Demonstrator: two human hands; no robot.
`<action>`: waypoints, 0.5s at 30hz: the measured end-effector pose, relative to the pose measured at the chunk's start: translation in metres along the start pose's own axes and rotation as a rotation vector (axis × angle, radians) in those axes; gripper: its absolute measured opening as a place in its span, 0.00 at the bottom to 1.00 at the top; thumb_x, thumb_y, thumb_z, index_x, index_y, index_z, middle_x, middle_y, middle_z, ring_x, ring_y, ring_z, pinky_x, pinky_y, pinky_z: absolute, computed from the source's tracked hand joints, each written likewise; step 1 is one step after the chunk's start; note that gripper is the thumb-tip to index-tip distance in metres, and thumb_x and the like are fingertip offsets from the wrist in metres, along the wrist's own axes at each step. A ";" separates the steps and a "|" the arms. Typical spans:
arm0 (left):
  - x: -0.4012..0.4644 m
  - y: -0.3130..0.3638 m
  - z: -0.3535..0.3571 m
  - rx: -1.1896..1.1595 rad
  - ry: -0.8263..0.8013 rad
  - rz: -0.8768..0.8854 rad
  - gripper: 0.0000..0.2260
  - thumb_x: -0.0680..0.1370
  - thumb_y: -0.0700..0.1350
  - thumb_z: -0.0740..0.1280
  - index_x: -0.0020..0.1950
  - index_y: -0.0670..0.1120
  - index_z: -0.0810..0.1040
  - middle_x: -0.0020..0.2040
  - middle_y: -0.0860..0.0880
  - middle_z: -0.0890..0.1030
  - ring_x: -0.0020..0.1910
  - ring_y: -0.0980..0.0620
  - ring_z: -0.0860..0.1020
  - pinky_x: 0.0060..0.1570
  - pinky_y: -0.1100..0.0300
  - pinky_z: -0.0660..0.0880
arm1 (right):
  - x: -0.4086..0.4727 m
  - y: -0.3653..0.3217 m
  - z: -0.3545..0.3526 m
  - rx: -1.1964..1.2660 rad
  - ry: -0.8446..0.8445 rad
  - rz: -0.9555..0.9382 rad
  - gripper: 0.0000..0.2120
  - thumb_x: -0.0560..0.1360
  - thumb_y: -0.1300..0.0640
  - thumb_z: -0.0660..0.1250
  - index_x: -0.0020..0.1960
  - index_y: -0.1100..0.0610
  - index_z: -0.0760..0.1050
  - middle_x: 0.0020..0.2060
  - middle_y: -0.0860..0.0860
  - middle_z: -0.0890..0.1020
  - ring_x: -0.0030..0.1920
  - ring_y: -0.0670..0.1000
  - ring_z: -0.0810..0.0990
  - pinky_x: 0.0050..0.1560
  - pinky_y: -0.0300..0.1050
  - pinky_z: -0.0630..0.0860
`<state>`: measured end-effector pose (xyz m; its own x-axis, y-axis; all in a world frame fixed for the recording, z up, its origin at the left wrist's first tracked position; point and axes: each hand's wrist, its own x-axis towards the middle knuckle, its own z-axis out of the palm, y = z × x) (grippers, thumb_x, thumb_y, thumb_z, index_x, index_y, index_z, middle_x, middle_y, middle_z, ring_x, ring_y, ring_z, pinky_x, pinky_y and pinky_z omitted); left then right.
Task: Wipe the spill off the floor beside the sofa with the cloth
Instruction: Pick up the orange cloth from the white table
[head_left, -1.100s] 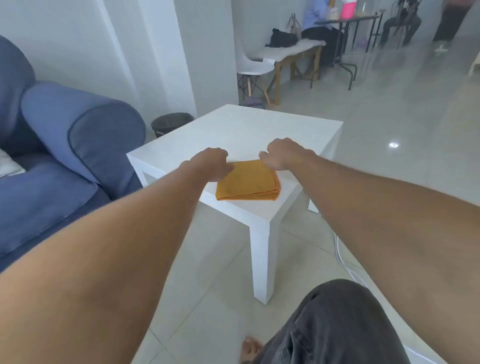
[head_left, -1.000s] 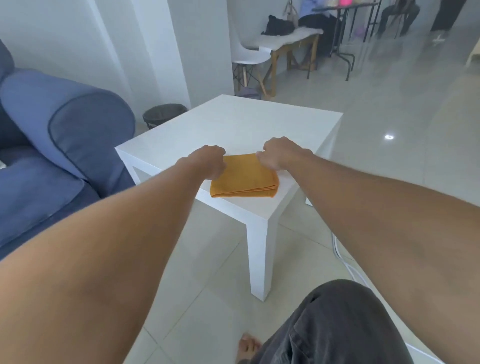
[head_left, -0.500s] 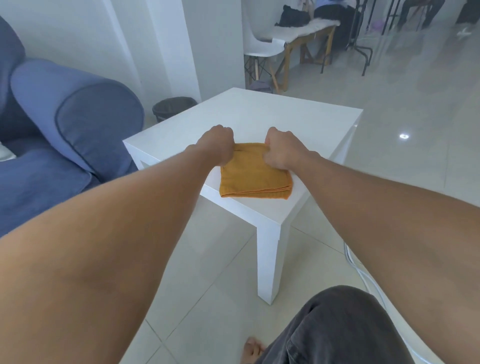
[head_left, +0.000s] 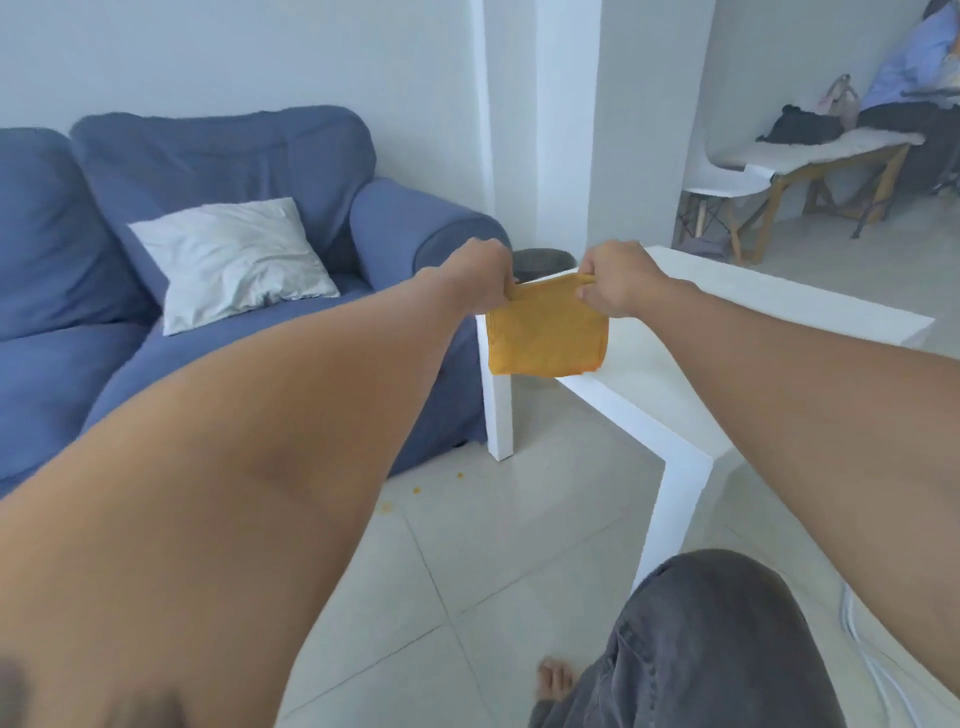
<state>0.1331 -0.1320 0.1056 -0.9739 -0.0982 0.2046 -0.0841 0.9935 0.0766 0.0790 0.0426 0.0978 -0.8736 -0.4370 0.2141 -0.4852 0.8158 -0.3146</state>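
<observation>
A folded orange cloth (head_left: 545, 335) hangs in the air over the near left corner of the white side table (head_left: 737, 332). My left hand (head_left: 480, 280) pinches its top left corner and my right hand (head_left: 615, 283) pinches its top right corner. The blue sofa (head_left: 208, 249) stands to the left. On the pale floor tiles by the sofa's base lie small orange spots of spill (head_left: 415, 489), partly hidden by my left forearm.
A white cushion (head_left: 234, 260) lies on the sofa seat. A dark bin (head_left: 540, 262) sits behind the table by a white pillar. My knee (head_left: 717, 639) and bare foot (head_left: 556, 680) are at the bottom right. A white cable (head_left: 872, 670) runs along the floor. A seated person is far right.
Both hands closed on the cloth's far edge and lifted it off the table; it now hangs down. My view has swung left, bringing the sofa and the spill into sight.
</observation>
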 end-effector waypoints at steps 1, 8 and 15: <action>-0.013 -0.018 -0.007 0.007 -0.002 -0.045 0.04 0.75 0.39 0.67 0.48 0.41 0.81 0.45 0.43 0.78 0.42 0.45 0.72 0.46 0.50 0.77 | 0.003 -0.019 0.006 0.019 -0.001 -0.032 0.10 0.77 0.57 0.67 0.55 0.62 0.78 0.53 0.58 0.80 0.57 0.60 0.78 0.53 0.48 0.76; -0.117 -0.142 -0.025 0.088 -0.103 -0.329 0.15 0.75 0.45 0.73 0.60 0.41 0.81 0.55 0.44 0.81 0.56 0.43 0.77 0.55 0.50 0.75 | -0.002 -0.159 0.072 0.100 -0.139 -0.305 0.14 0.74 0.61 0.67 0.55 0.69 0.79 0.54 0.65 0.82 0.57 0.64 0.79 0.56 0.57 0.79; -0.227 -0.258 0.013 0.077 -0.216 -0.646 0.11 0.74 0.47 0.74 0.52 0.42 0.83 0.44 0.47 0.78 0.45 0.46 0.74 0.46 0.51 0.75 | -0.017 -0.277 0.185 0.226 -0.422 -0.478 0.08 0.75 0.58 0.71 0.53 0.58 0.80 0.55 0.56 0.81 0.57 0.58 0.79 0.57 0.51 0.77</action>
<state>0.3734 -0.3652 0.0268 -0.7431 -0.6666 -0.0582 -0.6690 0.7418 0.0469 0.2216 -0.2454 0.0099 -0.4780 -0.8782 0.0129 -0.7779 0.4165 -0.4705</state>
